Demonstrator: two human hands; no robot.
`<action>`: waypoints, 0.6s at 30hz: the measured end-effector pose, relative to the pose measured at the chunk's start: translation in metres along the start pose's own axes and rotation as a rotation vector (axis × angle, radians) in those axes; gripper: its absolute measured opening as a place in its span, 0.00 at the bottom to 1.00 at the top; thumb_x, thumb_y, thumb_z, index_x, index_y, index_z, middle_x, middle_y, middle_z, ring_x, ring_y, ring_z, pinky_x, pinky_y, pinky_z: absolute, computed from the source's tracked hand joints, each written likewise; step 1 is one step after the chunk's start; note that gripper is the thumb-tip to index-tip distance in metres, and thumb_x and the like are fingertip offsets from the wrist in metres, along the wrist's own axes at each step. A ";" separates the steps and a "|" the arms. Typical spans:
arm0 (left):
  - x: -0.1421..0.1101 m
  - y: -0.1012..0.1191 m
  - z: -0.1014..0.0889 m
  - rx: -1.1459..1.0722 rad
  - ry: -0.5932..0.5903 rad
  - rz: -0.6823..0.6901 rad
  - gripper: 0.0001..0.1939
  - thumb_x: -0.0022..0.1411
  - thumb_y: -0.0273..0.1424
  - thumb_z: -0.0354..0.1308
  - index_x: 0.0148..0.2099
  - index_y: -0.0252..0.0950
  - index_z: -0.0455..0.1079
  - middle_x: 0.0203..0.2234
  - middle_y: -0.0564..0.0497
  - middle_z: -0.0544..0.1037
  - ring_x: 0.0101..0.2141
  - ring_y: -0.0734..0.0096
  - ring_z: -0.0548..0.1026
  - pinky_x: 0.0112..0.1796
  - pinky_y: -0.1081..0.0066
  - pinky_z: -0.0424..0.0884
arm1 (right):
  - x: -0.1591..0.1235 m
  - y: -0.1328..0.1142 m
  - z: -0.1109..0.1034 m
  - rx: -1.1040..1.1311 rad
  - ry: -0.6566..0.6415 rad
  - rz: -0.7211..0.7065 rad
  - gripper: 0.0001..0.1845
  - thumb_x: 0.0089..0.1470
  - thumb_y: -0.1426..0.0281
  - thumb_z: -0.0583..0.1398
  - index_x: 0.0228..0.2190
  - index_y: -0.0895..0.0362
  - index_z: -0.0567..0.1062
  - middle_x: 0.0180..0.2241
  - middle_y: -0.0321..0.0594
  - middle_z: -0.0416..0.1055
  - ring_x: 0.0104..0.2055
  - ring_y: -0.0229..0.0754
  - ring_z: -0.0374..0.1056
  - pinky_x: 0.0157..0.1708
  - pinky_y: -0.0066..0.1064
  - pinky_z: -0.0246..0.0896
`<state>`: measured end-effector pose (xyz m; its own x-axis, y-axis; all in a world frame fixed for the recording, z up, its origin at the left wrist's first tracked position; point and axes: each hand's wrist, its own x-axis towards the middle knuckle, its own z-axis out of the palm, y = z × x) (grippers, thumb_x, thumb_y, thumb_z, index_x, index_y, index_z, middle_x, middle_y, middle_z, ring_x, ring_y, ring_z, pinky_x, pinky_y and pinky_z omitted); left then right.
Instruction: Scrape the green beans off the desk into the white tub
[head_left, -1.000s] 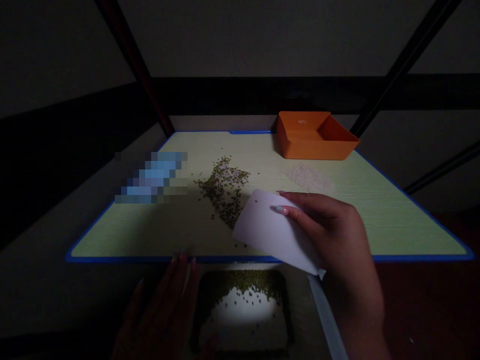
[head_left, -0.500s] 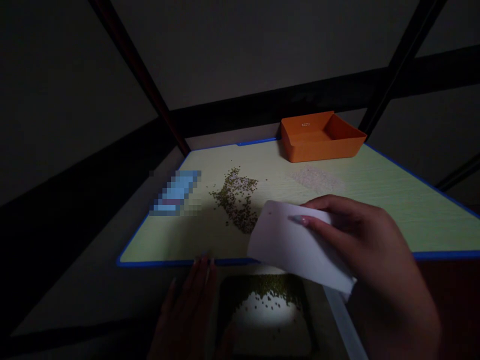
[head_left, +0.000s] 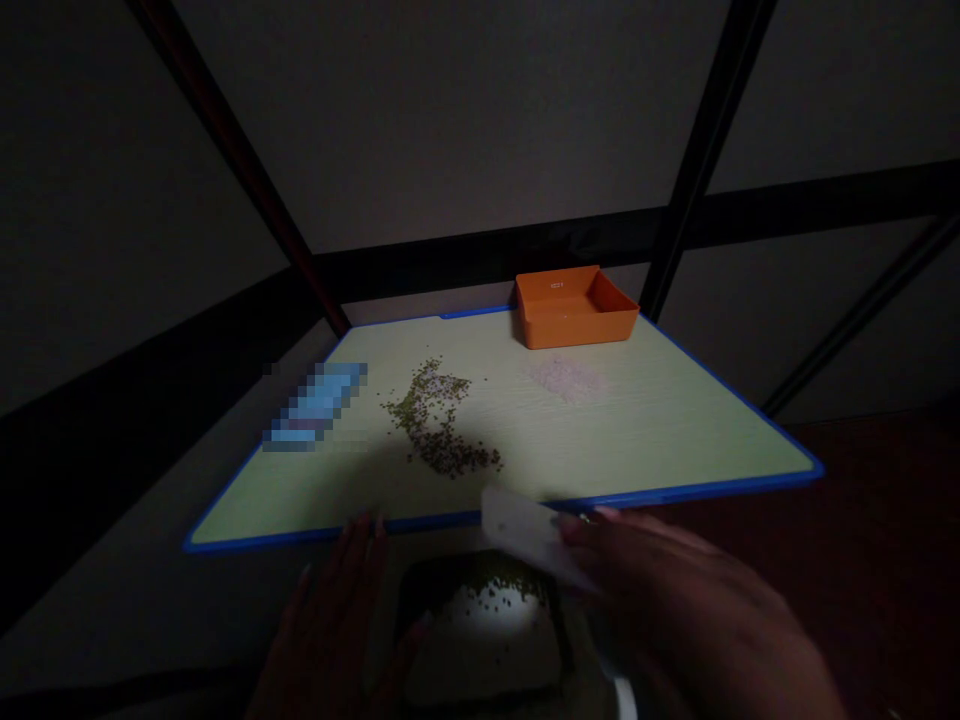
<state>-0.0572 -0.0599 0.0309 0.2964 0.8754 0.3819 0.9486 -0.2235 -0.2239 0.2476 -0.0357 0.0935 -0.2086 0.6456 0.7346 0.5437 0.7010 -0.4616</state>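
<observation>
My right hand [head_left: 675, 590] pinches a white card [head_left: 525, 530], tilted over the far right side of a dark-rimmed tray [head_left: 566, 640]. Small green grains [head_left: 495, 580], which look like mung beans, lie along the tray's far side around a bright spot of light. Beside the tray on the left, my left hand [head_left: 330, 610] has its fingers stretched toward the front edge of the board, and its thumb lies by the tray's rim. A curved scatter of green and brownish grains [head_left: 442, 440] covers part of the pale board [head_left: 600, 440].
An orange open box [head_left: 581, 327] stands at the board's back right. In front of it lies a thin heap of pale pinkish grains [head_left: 568, 378]. A blurred-out blue item [head_left: 319, 400] rests at the board's left edge. Dark panelled walls rise behind; the light is dim.
My right hand has brought the card down and nearer, from the edge of the grain scatter to over the tray. The view has shifted; my left hand stays beside the tray.
</observation>
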 end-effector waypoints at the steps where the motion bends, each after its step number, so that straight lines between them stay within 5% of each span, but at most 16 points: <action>1: 0.000 0.000 0.001 0.017 0.012 0.012 0.39 0.63 0.45 0.47 0.70 0.41 0.36 0.64 0.41 0.60 0.61 0.53 0.63 0.53 0.50 0.69 | 0.006 -0.005 0.001 -0.058 0.048 -0.180 0.13 0.55 0.78 0.57 0.35 0.52 0.79 0.32 0.36 0.82 0.32 0.39 0.79 0.43 0.28 0.75; 4: 0.001 0.001 0.003 0.053 0.053 0.042 0.38 0.64 0.45 0.45 0.69 0.37 0.38 0.64 0.39 0.60 0.61 0.51 0.63 0.52 0.47 0.70 | 0.014 -0.009 0.005 -0.159 -0.019 -0.277 0.16 0.57 0.80 0.54 0.29 0.56 0.79 0.30 0.39 0.82 0.32 0.39 0.79 0.43 0.29 0.74; 8: 0.002 -0.001 0.000 0.066 0.055 0.063 0.38 0.64 0.47 0.46 0.69 0.36 0.40 0.63 0.38 0.62 0.59 0.52 0.67 0.50 0.50 0.73 | 0.014 -0.001 0.014 -0.210 -0.069 -0.214 0.21 0.56 0.83 0.51 0.23 0.55 0.78 0.30 0.40 0.82 0.29 0.42 0.78 0.39 0.36 0.76; 18: 0.003 -0.006 0.000 0.053 0.071 0.088 0.38 0.63 0.45 0.46 0.69 0.37 0.40 0.63 0.38 0.62 0.58 0.51 0.67 0.48 0.50 0.75 | 0.010 0.007 0.019 -0.220 -0.115 -0.114 0.21 0.54 0.82 0.52 0.24 0.53 0.80 0.30 0.40 0.81 0.29 0.43 0.77 0.31 0.32 0.74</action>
<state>-0.0620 -0.0559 0.0329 0.3868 0.8204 0.4211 0.9121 -0.2732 -0.3055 0.2339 -0.0188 0.0887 -0.3632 0.6053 0.7084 0.6721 0.6967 -0.2508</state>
